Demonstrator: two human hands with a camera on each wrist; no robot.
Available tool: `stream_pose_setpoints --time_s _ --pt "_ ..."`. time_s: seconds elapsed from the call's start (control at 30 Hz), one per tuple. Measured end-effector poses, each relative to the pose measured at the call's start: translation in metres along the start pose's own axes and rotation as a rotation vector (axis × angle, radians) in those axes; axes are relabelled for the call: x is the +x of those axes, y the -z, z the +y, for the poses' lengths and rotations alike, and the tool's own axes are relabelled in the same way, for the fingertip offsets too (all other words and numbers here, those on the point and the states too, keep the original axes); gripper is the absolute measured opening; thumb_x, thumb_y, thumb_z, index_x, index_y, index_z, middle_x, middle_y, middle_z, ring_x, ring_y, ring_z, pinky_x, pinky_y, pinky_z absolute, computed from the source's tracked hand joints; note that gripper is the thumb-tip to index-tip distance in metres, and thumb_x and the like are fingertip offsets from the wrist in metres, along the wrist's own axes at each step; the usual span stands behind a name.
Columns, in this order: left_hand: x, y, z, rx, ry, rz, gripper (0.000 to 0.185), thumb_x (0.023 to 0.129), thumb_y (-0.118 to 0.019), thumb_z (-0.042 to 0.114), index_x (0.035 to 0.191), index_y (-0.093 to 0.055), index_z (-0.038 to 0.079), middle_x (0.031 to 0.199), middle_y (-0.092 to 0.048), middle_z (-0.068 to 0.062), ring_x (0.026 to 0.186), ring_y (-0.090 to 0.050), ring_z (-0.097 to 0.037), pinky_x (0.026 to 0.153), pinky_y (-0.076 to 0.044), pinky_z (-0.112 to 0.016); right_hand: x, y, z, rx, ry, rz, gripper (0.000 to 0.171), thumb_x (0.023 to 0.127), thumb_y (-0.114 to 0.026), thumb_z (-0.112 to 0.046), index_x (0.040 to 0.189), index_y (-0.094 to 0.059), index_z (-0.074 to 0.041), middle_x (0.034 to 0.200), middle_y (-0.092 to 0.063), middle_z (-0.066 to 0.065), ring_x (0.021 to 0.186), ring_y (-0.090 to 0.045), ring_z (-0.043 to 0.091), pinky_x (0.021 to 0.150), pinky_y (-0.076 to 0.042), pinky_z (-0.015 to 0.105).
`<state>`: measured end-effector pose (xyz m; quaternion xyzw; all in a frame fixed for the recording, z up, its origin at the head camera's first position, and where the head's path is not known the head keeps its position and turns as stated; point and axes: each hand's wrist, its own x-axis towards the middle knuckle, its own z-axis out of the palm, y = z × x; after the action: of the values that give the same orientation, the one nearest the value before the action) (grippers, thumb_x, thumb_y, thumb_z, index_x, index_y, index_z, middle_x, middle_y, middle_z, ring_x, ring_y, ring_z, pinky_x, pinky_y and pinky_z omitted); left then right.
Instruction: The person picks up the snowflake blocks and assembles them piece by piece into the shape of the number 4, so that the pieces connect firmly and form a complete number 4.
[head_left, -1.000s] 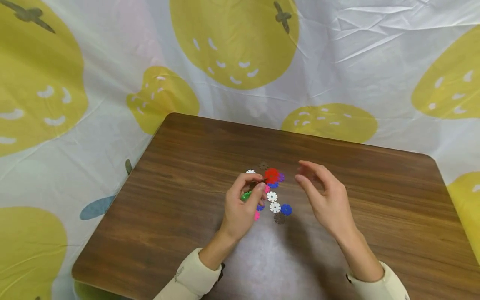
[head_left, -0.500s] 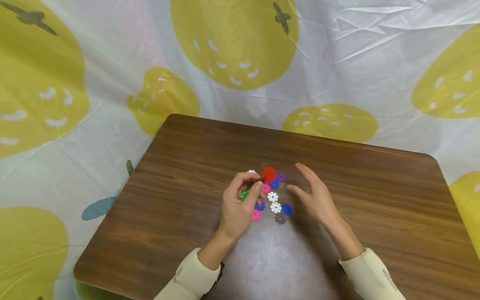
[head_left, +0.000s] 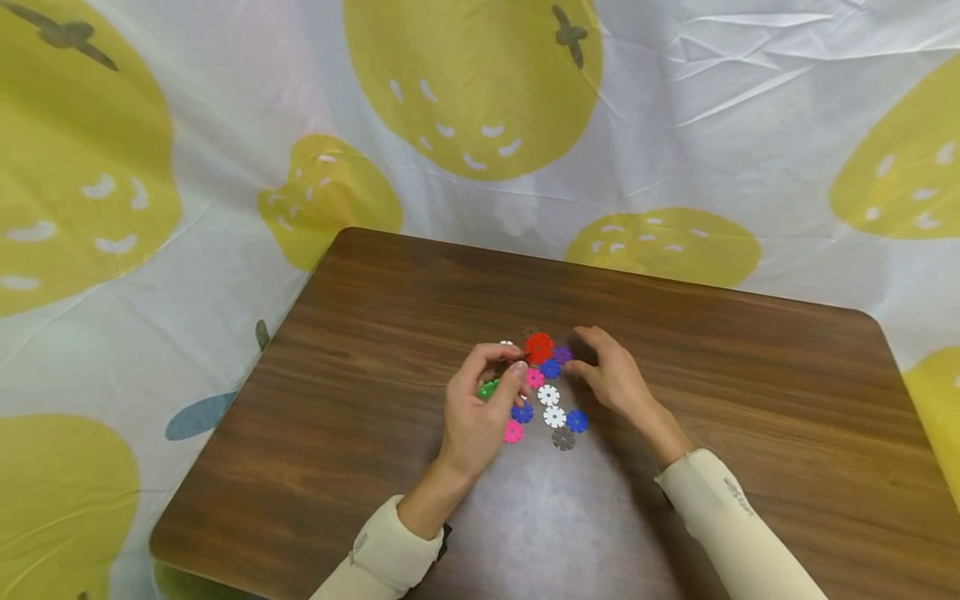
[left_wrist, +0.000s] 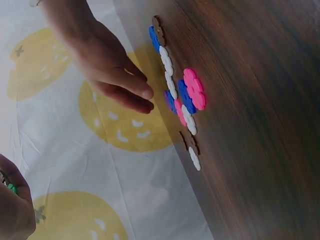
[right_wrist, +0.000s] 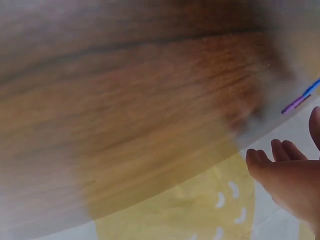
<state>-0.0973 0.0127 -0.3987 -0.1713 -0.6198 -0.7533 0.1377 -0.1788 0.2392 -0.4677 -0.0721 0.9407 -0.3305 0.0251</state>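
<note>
**Discs clustered at mid-frame**

At the centre of the brown tabletop (head_left: 375, 333) lie flat notched discs. The left hand (head_left: 480, 408) pinches a green disc (head_left: 489, 389) (mostly hidden by fingers). The right hand (head_left: 611, 375), fingers relaxed, hovers beside the red disc (head_left: 537, 347). A fruit-print cloth (head_left: 225, 125) surrounds everything.

Small notched discs clustered mid-table (head_left: 750, 400): one red disc (head_left: 538, 347), largest; two white discs (head_left: 551, 405) below it, a third white one (head_left: 506, 343) to its left; three blue (head_left: 576, 421); two pink (head_left: 513, 432); one purple (head_left: 562, 354); two brown (head_left: 563, 438); one green (head_left: 488, 388). Hands: two.
</note>
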Motion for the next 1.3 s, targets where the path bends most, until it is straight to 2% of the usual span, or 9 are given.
stream_pose_setpoints --time_s 0.17,0.33,0.5,0.63,0.77,0.87,1.1,1.2,1.3 --pt "0.000 0.003 -0.001 0.010 0.004 0.001 0.013 0.098 -0.063 -0.004 0.110 -0.061 -0.007 0.093 -0.064 -0.030 0.073 -0.065 -0.010 0.059 -0.061 -0.033 0.008 -0.009 0.002 -0.033 0.032 -0.001 0.055 0.094 -0.073 -0.013 0.143 -0.055 0.006 0.151 -0.052 0.028 0.151 -0.033 0.047 0.125 -0.027 0.061" --pt "0.001 0.005 -0.002 0.000 -0.003 0.005 0.013 0.097 -0.063 -0.005 0.110 -0.062 -0.008 0.092 -0.063 -0.032 0.073 -0.064 -0.008 0.058 -0.060 -0.030 0.011 -0.015 0.002 -0.080 0.076 0.009 0.043 0.092 -0.074 -0.009 0.132 -0.065 0.004 0.148 -0.050 0.034 0.149 -0.031 0.052 0.125 -0.024 0.063" --pt "0.002 0.005 -0.003 0.001 0.000 0.010 0.013 0.097 -0.064 -0.004 0.110 -0.062 -0.008 0.091 -0.062 -0.033 0.072 -0.063 -0.008 0.058 -0.060 -0.030 0.011 -0.013 0.000 -0.073 0.087 0.050 0.028 0.089 -0.076 -0.007 0.116 -0.073 0.001 0.137 -0.056 0.034 0.139 -0.040 0.054 0.119 -0.030 0.065" --pt "0.002 0.006 -0.002 0.011 0.005 0.009 0.013 0.097 -0.064 -0.004 0.110 -0.062 -0.008 0.092 -0.063 -0.031 0.072 -0.063 -0.009 0.058 -0.060 -0.032 0.009 -0.013 -0.001 -0.066 0.048 0.053 0.018 0.089 -0.077 -0.009 0.103 -0.071 0.001 0.122 -0.061 0.030 0.127 -0.045 0.051 0.111 -0.035 0.061" --pt "0.002 0.006 -0.001 0.021 0.011 0.008 0.013 0.098 -0.063 -0.003 0.110 -0.062 -0.007 0.093 -0.064 -0.029 0.072 -0.064 -0.010 0.058 -0.060 -0.032 0.007 -0.013 -0.001 -0.064 0.008 0.037 0.022 0.090 -0.077 -0.012 0.106 -0.070 0.001 0.117 -0.063 0.027 0.119 -0.047 0.047 0.104 -0.039 0.057" --pt "0.002 0.006 -0.001 0.028 0.011 0.008 0.013 0.098 -0.063 -0.002 0.110 -0.062 -0.007 0.093 -0.064 -0.028 0.072 -0.064 -0.010 0.058 -0.060 -0.035 0.005 -0.011 0.000 -0.067 0.017 0.035 0.026 0.091 -0.077 -0.013 0.111 -0.070 0.002 0.116 -0.065 0.026 0.117 -0.050 0.046 0.102 -0.040 0.057" --pt "0.001 0.004 0.000 0.028 0.018 0.014 0.013 0.097 -0.063 -0.002 0.110 -0.062 -0.006 0.092 -0.065 -0.026 0.072 -0.064 -0.012 0.059 -0.059 -0.027 0.000 -0.007 0.003 -0.061 -0.008 0.030 0.023 0.090 -0.079 -0.012 0.101 -0.067 0.003 0.106 -0.065 0.024 0.112 -0.049 0.044 0.096 -0.041 0.052" --pt "0.001 0.003 0.000 0.024 0.014 0.014 0.013 0.097 -0.063 -0.002 0.109 -0.062 -0.006 0.090 -0.065 -0.026 0.071 -0.064 -0.016 0.059 -0.059 -0.026 -0.001 -0.004 0.003 -0.041 -0.045 0.014 0.024 0.090 -0.079 -0.014 0.100 -0.063 0.001 0.097 -0.066 0.019 0.104 -0.050 0.039 0.087 -0.042 0.045" --pt "0.001 0.003 -0.001 0.026 0.006 0.015 0.012 0.098 -0.064 -0.002 0.109 -0.062 -0.007 0.090 -0.065 -0.026 0.072 -0.065 -0.013 0.059 -0.060 -0.028 -0.003 0.000 0.005 -0.020 -0.084 -0.005 0.024 0.091 -0.079 -0.016 0.099 -0.061 -0.002 0.087 -0.067 0.013 0.091 -0.054 0.031 0.077 -0.043 0.037"
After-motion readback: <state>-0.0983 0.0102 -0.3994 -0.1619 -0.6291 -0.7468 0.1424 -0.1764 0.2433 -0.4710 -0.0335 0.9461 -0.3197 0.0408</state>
